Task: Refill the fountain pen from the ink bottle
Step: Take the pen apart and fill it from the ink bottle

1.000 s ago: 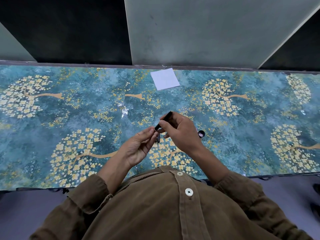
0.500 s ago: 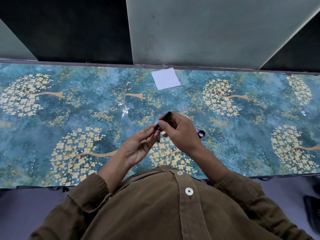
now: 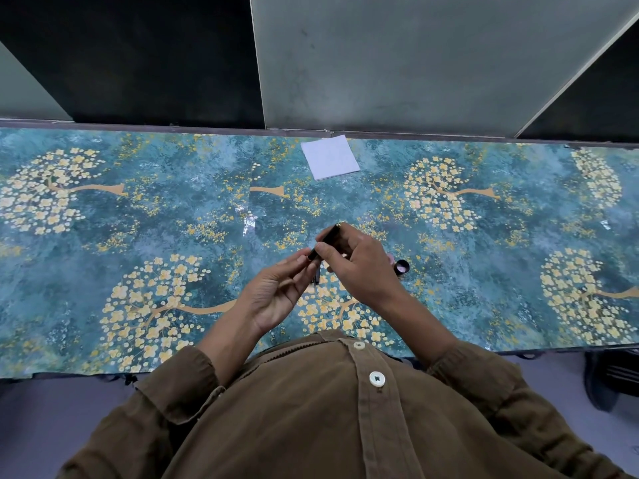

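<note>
A slim black fountain pen point(image 3: 327, 238) with a gold end is held slanted above the table, near its front middle. My right hand point(image 3: 359, 266) grips the pen's barrel from above. My left hand point(image 3: 281, 290) pinches the pen's lower end with fingertips, palm turned up. A small dark part point(image 3: 316, 277) lies on the table just under the hands. To the right of my right hand sits a small round black cap or bottle opening point(image 3: 402, 267) with a pinkish inside; most of the ink bottle is hidden behind my hand.
A white square of paper point(image 3: 330, 158) lies at the table's far edge. The table point(image 3: 138, 219) wears a teal cloth with yellow flower trees. Grey and dark panels rise behind it. My brown shirt fills the bottom of the view.
Both hands stay on the pen in nearly the same place. The fingers shift slightly around the pen's lower end.
</note>
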Tool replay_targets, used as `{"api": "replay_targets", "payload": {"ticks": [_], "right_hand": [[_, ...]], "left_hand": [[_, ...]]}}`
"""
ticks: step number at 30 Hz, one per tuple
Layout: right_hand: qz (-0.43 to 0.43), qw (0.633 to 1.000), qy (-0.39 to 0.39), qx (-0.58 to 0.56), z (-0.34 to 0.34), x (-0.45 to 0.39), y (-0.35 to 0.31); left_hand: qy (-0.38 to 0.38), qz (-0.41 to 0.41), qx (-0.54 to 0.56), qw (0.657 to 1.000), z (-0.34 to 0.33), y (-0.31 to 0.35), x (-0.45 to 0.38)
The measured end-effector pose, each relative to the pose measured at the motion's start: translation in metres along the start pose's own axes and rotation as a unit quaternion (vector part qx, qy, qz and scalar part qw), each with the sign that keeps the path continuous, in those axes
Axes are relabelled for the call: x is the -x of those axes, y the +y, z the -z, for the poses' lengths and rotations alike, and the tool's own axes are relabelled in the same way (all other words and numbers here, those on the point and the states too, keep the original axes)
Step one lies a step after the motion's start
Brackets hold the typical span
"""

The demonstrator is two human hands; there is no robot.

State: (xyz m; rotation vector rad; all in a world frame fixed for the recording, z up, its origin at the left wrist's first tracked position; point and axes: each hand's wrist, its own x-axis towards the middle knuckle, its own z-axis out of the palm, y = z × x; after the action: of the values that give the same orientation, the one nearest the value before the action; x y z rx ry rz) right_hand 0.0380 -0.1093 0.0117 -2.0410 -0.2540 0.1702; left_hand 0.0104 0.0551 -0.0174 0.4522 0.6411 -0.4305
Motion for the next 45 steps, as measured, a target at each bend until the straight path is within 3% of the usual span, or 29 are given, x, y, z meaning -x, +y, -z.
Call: {"api": "replay_targets", "payload": {"ticks": [9, 13, 16, 19, 22, 29, 34, 36, 38, 41, 45], "right_hand": [[-0.054, 0.995, 0.020, -0.078, -0.004, -0.005, 0.013], [-0.108, 0.978, 0.062, -0.170, -0.003, -0.010, 0.019], [-0.178, 0.980, 0.032, -0.087, -0.002, -0.009, 0.029], [-0.289, 0.952, -0.092, 0.037, -0.012, -0.004, 0.045], [-0.331, 0.923, -0.169, 0.094, -0.027, 0.001, 0.059], [-0.277, 0.938, -0.117, 0.172, -0.040, -0.014, 0.077], [-0.254, 0.950, -0.100, 0.150, -0.037, -0.008, 0.074], [-0.215, 0.966, -0.097, 0.107, -0.031, -0.001, 0.070], [-0.216, 0.972, -0.094, -0.025, -0.024, 0.006, 0.061], [-0.260, 0.940, -0.059, -0.214, -0.013, 0.011, 0.051], [-0.265, 0.932, -0.011, -0.248, -0.001, 0.014, 0.047]], "left_hand": [[0.025, 0.014, -0.031, 0.999, 0.001, -0.002, -0.005], [0.081, -0.003, -0.068, 0.994, 0.007, -0.003, -0.011], [0.131, -0.018, -0.082, 0.988, 0.016, -0.002, -0.018], [0.159, -0.028, -0.083, 0.983, 0.024, 0.001, -0.022], [0.164, -0.035, -0.085, 0.982, 0.026, 0.001, -0.022], [0.168, -0.038, -0.083, 0.982, 0.026, 0.000, -0.018], [0.164, -0.035, -0.083, 0.982, 0.025, -0.005, -0.014], [0.161, -0.033, -0.083, 0.983, 0.023, -0.008, -0.015], [0.153, -0.028, -0.091, 0.984, 0.021, -0.012, -0.017], [0.125, -0.020, -0.117, 0.985, 0.013, -0.021, -0.021], [0.089, -0.042, -0.183, 0.978, -0.001, -0.029, -0.022]]}}
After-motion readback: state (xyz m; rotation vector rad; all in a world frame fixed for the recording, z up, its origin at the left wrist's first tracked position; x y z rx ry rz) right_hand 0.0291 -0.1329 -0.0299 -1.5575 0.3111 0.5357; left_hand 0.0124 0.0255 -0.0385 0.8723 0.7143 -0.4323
